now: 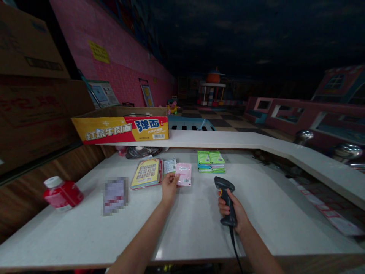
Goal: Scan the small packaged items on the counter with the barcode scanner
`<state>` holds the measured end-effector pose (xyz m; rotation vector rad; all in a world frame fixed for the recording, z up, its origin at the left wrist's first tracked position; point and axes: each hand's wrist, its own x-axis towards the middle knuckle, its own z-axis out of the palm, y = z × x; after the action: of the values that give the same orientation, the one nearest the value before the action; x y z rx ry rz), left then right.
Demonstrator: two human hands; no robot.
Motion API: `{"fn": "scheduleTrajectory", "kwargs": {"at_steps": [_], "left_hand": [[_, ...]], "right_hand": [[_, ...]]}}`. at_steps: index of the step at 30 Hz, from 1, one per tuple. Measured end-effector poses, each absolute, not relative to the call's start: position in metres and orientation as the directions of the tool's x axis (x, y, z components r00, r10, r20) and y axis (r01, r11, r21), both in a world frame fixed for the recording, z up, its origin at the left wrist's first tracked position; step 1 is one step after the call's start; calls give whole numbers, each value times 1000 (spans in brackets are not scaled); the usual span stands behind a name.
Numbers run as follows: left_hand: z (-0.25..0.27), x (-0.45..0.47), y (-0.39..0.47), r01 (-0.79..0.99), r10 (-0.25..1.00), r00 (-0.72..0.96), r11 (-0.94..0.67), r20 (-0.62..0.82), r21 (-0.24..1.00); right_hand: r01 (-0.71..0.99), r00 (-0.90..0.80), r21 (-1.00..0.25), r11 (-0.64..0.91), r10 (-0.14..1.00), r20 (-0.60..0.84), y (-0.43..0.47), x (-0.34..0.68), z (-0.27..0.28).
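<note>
Between the fingers of my left hand (170, 185) is the left edge of a pink packet (184, 174) that carries a small barcode. A grey-white packet (170, 166) lies just behind that hand, partly covered by it. My right hand (234, 207) is wrapped round the grip of a black barcode scanner (226, 196), its head tilted up and to the left and its cable (235, 247) running down off the front edge. Beyond the scanner stand two side-by-side stacks of small packets (211, 161), bright green on top. Left of my left hand lies a yellow booklet (146, 173) with printed squares.
On the left of the white counter (194, 224) are a red bottle with a white cap (62, 193) and a blurred-out card (115, 196). A yellow and red noodle carton (122, 129) rests on the raised ledge (216, 139). Cardboard boxes (37, 102) rise at far left.
</note>
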<state>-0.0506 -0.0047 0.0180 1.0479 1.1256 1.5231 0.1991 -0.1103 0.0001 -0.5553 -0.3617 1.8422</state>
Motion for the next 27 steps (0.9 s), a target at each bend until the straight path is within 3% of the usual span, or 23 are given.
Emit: {"fn": "scheduleTrajectory", "kwargs": {"at_steps": [6,10,17,27], "left_hand": [[40,1,29,-275,991,-131,-51,15,960],[48,35,63,-61,964,-265,-2,-14,998],[48,70,110,174,928,-363,-14,78,985],[49,69,111,495,926,-299,-54,229,867]], "right_hand": [[-819,-249,-473,-325,944,-217,-106,198,-5],[-819,-231,-483,-309,949,-215,-105,196,-5],[-832,-223,-457,-314,944,-244,-106,194,-1],[-833,-222,-450,-323,939,-263,-105,194,-2]]}}
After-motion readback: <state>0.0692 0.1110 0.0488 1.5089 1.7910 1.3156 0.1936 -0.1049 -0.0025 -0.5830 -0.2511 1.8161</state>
